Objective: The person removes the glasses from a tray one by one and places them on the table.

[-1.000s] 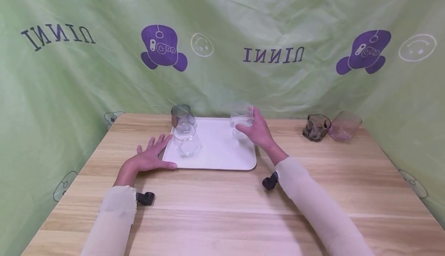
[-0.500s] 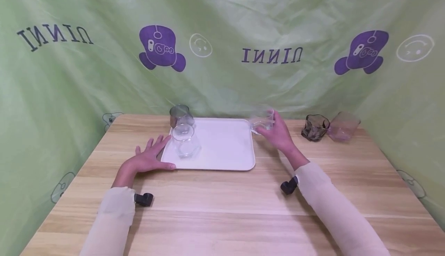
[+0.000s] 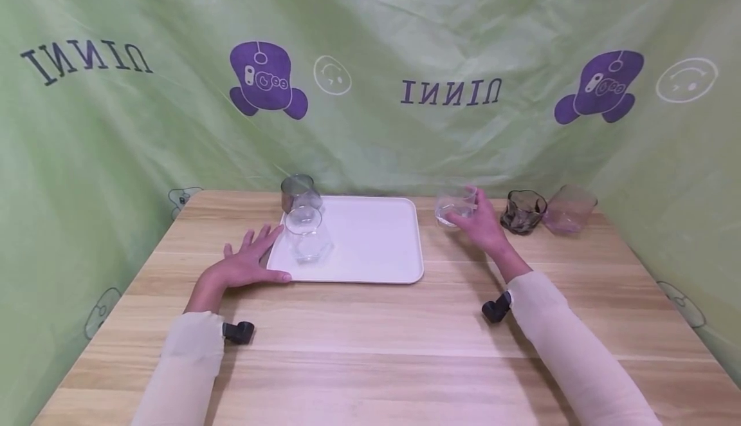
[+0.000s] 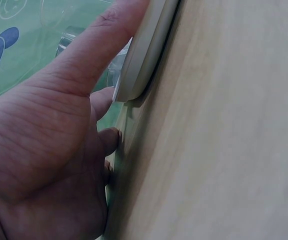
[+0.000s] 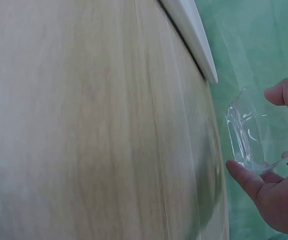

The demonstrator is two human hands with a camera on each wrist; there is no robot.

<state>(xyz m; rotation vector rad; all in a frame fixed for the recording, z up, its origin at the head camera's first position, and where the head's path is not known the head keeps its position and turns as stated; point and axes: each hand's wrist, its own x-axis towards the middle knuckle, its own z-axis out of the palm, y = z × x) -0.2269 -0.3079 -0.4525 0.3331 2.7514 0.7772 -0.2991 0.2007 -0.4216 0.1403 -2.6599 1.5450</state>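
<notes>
In the head view a white tray [image 3: 370,239] lies on the wooden table. My left hand [image 3: 246,264] spreads its fingers at the tray's front left corner, the thumb along the front rim. A clear glass [image 3: 307,242] stands on the tray's left side, and a grey glass [image 3: 296,193] is behind it at the back left corner. Right of the tray, my right hand [image 3: 483,223] grips another clear glass [image 3: 448,210] from its right side. The right wrist view shows thumb and fingers around this clear glass [image 5: 246,135], with a gap between it and the table.
A dark, wavy glass [image 3: 523,212] and a pinkish glass [image 3: 572,210] stand close together at the table's back right. A green curtain [image 3: 370,143] hangs along the back edge and both sides. Bare tabletop [image 3: 359,349] stretches in front of the tray.
My right hand has carried the clear glass rightward, from over the tray's right side to beyond its right edge. The left hand has stayed at the tray's corner.
</notes>
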